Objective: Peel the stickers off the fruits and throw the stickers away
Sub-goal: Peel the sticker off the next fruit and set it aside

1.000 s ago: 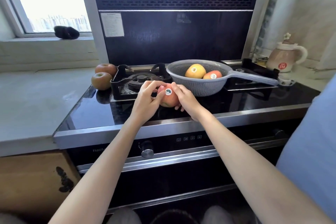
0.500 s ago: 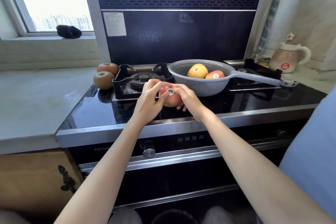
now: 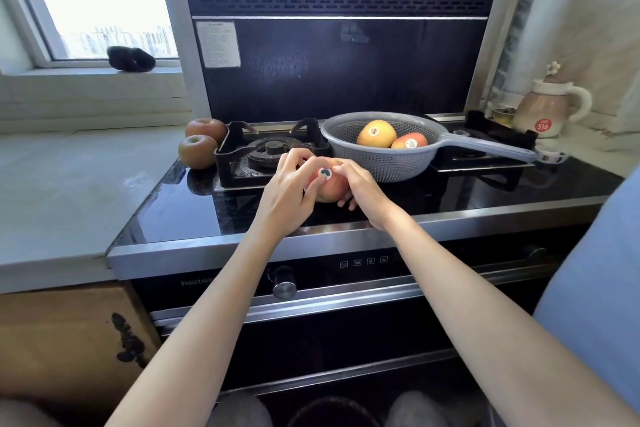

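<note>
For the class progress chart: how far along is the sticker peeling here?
Done, apparently: two brown apples beside the stove show no stickers. In hand: both hands hold a pink fruit, left hand, right hand at its sticker. Left: the yellow fruit and orange fruit in the colander keep stickers.

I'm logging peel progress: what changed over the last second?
The sticker looked flat on the apple a second ago; now the right hand has its fingertips at its edge and it looks partly lifted. The left hand still holds the apple. Colander fruits unchanged.
</note>
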`<state>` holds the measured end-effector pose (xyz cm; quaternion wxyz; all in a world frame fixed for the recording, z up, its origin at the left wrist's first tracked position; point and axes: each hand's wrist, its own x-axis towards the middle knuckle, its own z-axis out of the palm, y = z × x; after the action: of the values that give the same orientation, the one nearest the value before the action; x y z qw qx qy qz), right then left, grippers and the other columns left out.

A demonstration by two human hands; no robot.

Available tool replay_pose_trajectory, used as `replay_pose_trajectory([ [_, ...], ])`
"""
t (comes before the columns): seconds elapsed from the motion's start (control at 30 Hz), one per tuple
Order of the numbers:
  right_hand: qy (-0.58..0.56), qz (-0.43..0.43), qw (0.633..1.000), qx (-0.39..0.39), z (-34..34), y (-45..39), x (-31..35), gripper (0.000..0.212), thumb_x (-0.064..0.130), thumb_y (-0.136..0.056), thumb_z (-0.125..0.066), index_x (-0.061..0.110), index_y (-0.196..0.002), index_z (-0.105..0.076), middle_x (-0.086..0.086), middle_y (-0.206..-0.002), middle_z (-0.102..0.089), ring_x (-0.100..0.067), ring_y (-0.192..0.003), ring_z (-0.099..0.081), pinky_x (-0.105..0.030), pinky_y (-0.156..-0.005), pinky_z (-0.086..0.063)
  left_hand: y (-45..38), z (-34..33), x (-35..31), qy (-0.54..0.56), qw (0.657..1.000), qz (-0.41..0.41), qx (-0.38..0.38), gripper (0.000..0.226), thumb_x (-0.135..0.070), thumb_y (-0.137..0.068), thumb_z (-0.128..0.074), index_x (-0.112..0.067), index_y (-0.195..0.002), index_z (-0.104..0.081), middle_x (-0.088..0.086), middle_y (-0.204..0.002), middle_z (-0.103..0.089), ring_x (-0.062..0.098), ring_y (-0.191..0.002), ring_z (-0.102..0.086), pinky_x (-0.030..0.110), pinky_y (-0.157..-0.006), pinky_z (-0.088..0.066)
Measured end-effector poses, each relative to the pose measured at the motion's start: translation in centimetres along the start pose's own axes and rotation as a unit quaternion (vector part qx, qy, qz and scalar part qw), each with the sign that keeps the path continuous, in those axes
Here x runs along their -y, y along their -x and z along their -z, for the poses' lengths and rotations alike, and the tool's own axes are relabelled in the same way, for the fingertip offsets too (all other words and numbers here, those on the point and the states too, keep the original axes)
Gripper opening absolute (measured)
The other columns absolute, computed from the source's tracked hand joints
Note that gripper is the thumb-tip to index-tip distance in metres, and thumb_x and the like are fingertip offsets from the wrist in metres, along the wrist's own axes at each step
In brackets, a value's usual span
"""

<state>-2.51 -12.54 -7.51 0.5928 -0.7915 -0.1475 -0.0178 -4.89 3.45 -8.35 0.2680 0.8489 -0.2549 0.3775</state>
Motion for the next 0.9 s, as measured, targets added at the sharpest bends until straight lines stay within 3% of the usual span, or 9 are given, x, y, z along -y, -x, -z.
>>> replay_pose_trajectory([
  [0.53, 0.0, -0.011, 1.0, -0.01, -0.06, 0.18, 0.31, 0.033, 0.036, -0.098, -0.04, 0.023, -0.123, -0.056, -0.002, -0.094, -0.064, -0.013, -0.061, -0.056, -0.022, -0.052, -0.039, 0.01, 0.02, -0.05, 0.02, 1.0, 0.019, -0.003, 0.014, -0.026, -0.098, -0.051, -0.02, -0.11, -0.054, -0.001, -0.118, -0.051, 0.015, -0.11, -0.044, 0.04, -0.078, -0.05],
  [0.67, -0.01, -0.011, 1.0, -0.012, -0.06, 0.27, 0.44, 0.031, 0.035, -0.099, -0.04, 0.022, -0.122, -0.057, 0.0, -0.092, -0.063, -0.013, -0.058, -0.056, -0.022, -0.05, -0.038, 0.03, 0.12, -0.17, 0.024, 1.0, 0.014, 0.001, 0.023, -0.026, -0.099, -0.05, -0.025, -0.119, -0.06, -0.002, -0.117, -0.05, 0.015, -0.111, -0.045, 0.036, -0.08, -0.05],
  [0.9, -0.01, -0.009, 1.0, -0.014, -0.07, 0.36, 0.53, 0.031, 0.033, -0.099, -0.04, 0.022, -0.122, -0.057, 0.001, -0.094, -0.062, -0.015, -0.06, -0.056, -0.023, -0.051, -0.038, 0.04, 0.23, -0.29, 0.028, 0.999, 0.02, 0.0, 0.019, -0.022, -0.096, -0.054, -0.025, -0.114, -0.061, 0.0, -0.115, -0.051, 0.017, -0.112, -0.047, 0.043, -0.078, -0.052],
])
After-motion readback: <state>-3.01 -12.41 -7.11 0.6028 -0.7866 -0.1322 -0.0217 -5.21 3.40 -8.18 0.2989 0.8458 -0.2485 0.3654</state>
